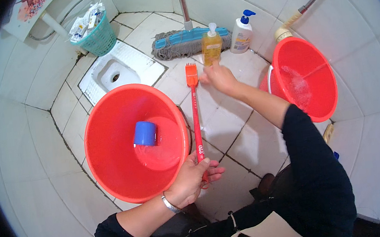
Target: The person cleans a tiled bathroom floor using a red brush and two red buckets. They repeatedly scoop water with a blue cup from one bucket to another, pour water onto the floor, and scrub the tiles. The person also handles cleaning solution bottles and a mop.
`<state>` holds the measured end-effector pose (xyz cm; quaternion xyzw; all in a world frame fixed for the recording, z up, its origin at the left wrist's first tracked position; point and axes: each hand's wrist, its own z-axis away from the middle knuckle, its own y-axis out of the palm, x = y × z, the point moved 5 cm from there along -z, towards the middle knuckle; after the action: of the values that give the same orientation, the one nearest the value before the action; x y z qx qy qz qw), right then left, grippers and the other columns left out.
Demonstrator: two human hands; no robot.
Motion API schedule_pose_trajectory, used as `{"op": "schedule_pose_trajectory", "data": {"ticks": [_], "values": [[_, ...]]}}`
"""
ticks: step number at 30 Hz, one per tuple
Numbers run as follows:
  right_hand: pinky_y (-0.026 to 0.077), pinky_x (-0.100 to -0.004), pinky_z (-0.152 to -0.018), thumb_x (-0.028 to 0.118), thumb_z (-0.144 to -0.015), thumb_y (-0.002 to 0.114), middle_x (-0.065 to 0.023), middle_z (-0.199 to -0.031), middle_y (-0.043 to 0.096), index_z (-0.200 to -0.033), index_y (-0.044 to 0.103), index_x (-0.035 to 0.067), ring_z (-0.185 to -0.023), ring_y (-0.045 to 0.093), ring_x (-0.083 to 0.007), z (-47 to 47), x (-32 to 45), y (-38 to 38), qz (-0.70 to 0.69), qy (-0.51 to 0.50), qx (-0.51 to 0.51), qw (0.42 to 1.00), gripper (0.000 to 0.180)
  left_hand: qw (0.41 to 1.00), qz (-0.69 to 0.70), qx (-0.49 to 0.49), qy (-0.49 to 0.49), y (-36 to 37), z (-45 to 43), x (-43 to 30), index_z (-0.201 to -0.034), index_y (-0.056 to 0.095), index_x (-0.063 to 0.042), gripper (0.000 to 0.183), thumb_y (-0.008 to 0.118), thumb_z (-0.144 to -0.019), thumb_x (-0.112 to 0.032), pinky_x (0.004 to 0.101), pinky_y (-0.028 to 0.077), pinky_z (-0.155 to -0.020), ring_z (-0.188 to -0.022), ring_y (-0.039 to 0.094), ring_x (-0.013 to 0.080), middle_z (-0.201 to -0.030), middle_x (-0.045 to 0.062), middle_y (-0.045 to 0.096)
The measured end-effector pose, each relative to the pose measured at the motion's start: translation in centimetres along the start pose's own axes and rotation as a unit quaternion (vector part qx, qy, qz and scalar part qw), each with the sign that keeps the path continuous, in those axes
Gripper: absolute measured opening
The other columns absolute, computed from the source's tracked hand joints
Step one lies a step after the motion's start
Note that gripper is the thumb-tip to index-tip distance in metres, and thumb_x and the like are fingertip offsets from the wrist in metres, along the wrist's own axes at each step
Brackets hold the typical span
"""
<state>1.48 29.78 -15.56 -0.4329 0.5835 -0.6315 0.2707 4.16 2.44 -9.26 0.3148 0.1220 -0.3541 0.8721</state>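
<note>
My left hand grips the lower end of a long red plastic handle, with the thumb across it and the fingers partly spread. This long-handled tool ends at the far side in a flat orange head with short teeth. My right hand is just right of that head, fingers curled. Its fingertips overlap the base of an amber pump bottle in the view; whether they touch it is unclear. Left of the handle stands a large red plastic bucket, with a blue cup tipped over inside.
A squat toilet pan is set in the tiled floor, with a full turquoise waste basket behind. A grey mop and a white pump bottle stand near the wall. Another red bucket on the right holds foamy liquid.
</note>
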Motion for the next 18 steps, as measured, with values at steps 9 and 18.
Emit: {"op": "schedule_pose_trajectory", "data": {"ticks": [9, 18], "values": [[0.044, -0.0415, -0.064, 0.013, -0.072, 0.052, -0.0217, -0.083, 0.047, -0.088, 0.050, 0.007, -0.076, 0.052, -0.0350, 27.9, -7.8, -7.2, -0.074, 0.050, 0.100, 0.991, 0.017, 0.998, -0.047, -0.031, 0.016, 1.2, -0.9, 0.3, -0.102, 0.039, -0.005, 0.016, 0.038, -0.088, -0.011, 0.0263, 0.052, -0.061, -0.076, 0.059, 0.0181, -0.088, 0.011, 0.055], [0.044, -0.0404, -0.063, 0.007, -0.065, 0.054, -0.0160, -0.070, 0.055, -0.084, 0.055, 0.006, -0.069, 0.053, -0.0335, 47.1, -29.0, -14.4, 0.103, 0.376, -0.116, 0.914, 0.019, 0.997, -0.039, -0.060, 0.039, 2.2, -1.7, 1.6, -0.099, 0.040, -0.003, 0.014, 0.039, -0.088, -0.011, 0.0261, 0.050, -0.055, -0.070, 0.058, 0.0180, -0.085, 0.011, 0.055]]}}
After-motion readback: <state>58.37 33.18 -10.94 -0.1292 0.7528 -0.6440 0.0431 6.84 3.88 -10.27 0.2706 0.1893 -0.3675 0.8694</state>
